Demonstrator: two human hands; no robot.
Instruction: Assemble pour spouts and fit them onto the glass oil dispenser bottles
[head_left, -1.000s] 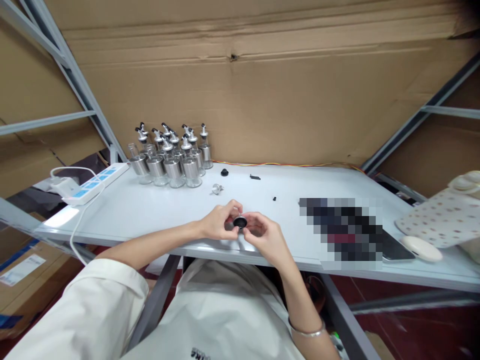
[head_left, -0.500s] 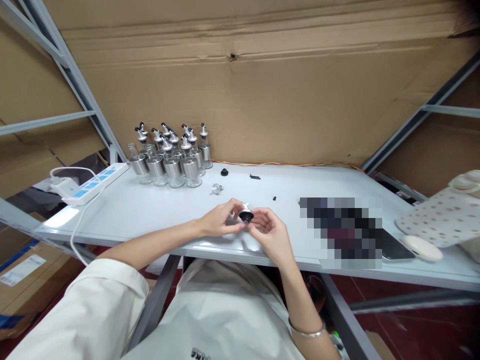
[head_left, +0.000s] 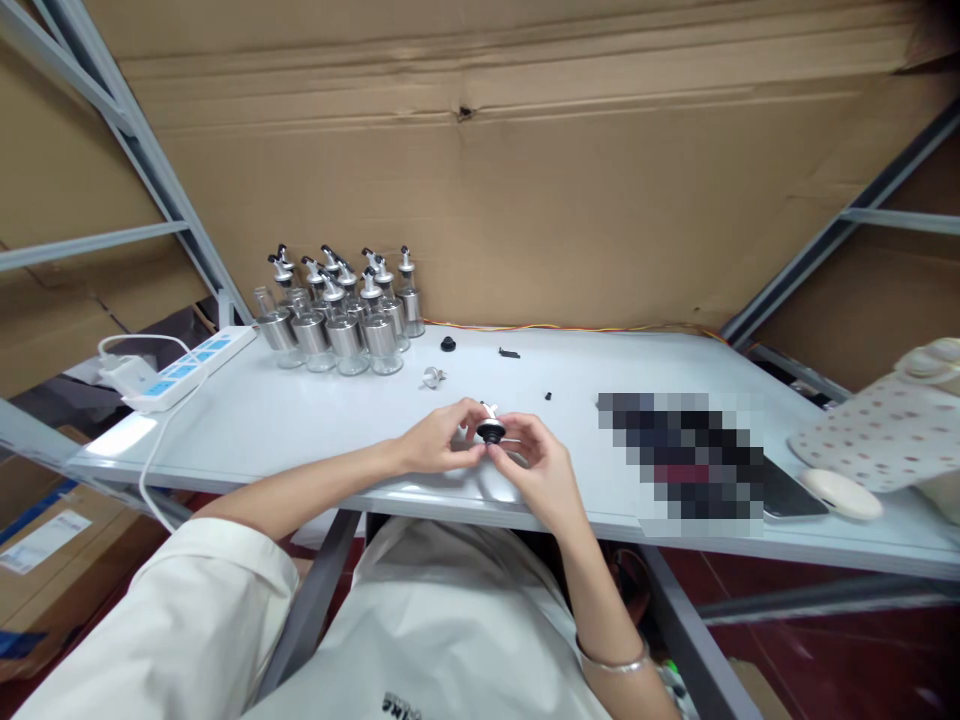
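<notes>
Between my two hands, just above the table's front edge, is a bottle pourer with a silver top and a black ribbed stopper facing me. My left hand grips it from the left with thumb and fingertips. From the right, my right hand pinches it the same way, thumb near the stopper's lower end. Beyond my hands lie a loose silver pourer top, a black stopper, a flat black lever piece and a tiny black cap.
Several glass-and-steel oil bottles, most with pourers fitted, stand at the back left. A white power strip with a cable lies left of them. On the right are a pixelated dark item, a cream oval object and a dotted bag.
The pourer and both hands stay almost in place, with only a slight shift of the fingers. Nothing else on the table has moved.
</notes>
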